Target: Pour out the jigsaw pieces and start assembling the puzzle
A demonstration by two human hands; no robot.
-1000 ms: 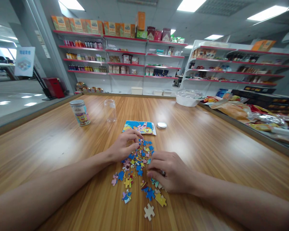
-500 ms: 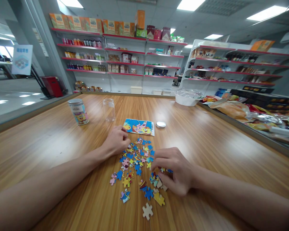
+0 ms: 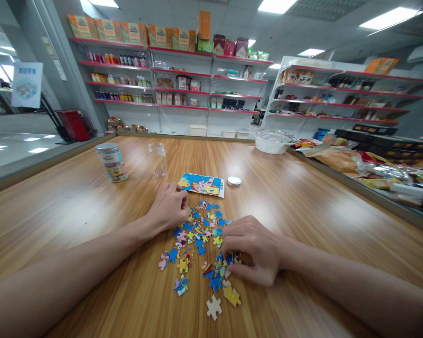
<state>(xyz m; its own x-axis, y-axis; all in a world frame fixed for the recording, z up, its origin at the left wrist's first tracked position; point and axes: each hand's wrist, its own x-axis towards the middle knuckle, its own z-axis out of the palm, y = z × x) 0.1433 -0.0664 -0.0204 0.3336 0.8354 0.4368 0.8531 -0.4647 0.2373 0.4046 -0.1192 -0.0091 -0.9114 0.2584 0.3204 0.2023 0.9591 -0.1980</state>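
Observation:
Loose jigsaw puzzle pieces (image 3: 200, 246) in blue, yellow and pink lie spread on the wooden table between my hands. My left hand (image 3: 170, 205) rests at the left edge of the pile, fingers curled in with no piece showing in them. On the pile's right side, my right hand (image 3: 252, 249) is bent down, thumb and fingertips around a puzzle piece (image 3: 230, 258), partly hidden by the fingers. A plain wood-coloured piece (image 3: 214, 307) lies nearest me, back side up. Beyond the pile is a colourful cartoon picture card (image 3: 201, 184), close to my left fingers.
A round silver lid (image 3: 234, 181) lies right of the card. A clear jar (image 3: 157, 160) and a printed can (image 3: 112, 163) stand at the back left. At the back right is a white bowl (image 3: 273, 142), near heaped snack packets (image 3: 341, 157). Stocked shelves (image 3: 181, 71) line the wall.
My right thumb and fingers have shifted slightly among the pieces on the right of the pile, and some there have moved. My left hand stays in place. The view has shifted a little.

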